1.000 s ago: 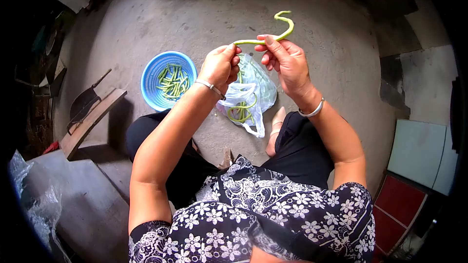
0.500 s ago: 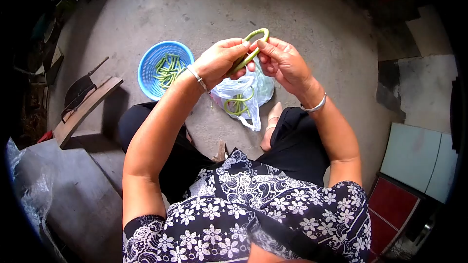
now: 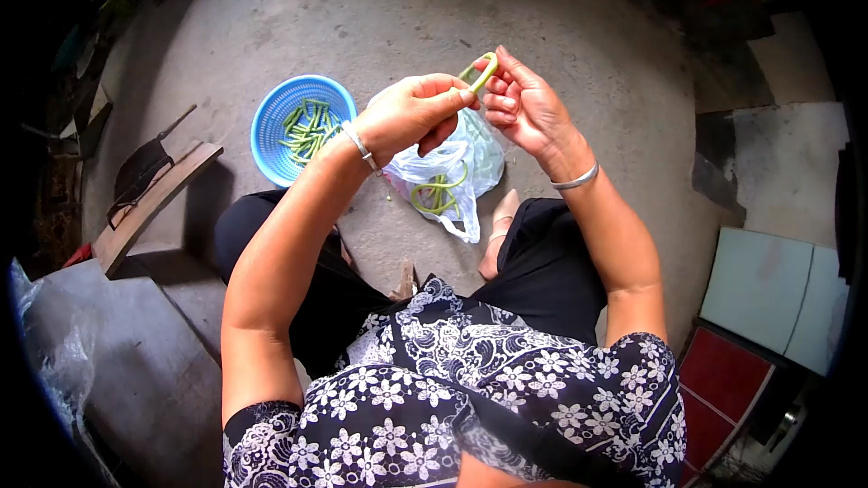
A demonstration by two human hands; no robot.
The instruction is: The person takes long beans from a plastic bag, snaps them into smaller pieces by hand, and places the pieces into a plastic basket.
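Note:
A long green bean [image 3: 485, 75] is bent into a loop between my two hands, above the plastic bag. My left hand [image 3: 420, 113] is closed on its lower part, thumb against the fingers. At the bend, the thumb and forefinger of my right hand [image 3: 529, 107] pinch the bean, with the other fingers curled. A blue plastic basket [image 3: 262, 140] on the floor holds many short bean pieces [image 3: 309, 129]. Below my hands lies a thin white plastic bag [image 3: 466, 208] with several long beans [image 3: 438, 194] inside its mouth.
On the left, a cleaver-like blade with a handle [image 3: 142, 176] is fixed to a wooden board [image 3: 155, 212]. Clear plastic sheeting [image 3: 59, 343] lies at the lower left. At the right stand pale green panels [image 3: 759, 294] and red tiles [image 3: 723, 380]. My foot [image 3: 495, 239] rests beside the bag.
My right hand has moved up and slightly right along the bean to its bend. My left fingers have curled in further, and the loop looks narrower. The basket and bag stay put.

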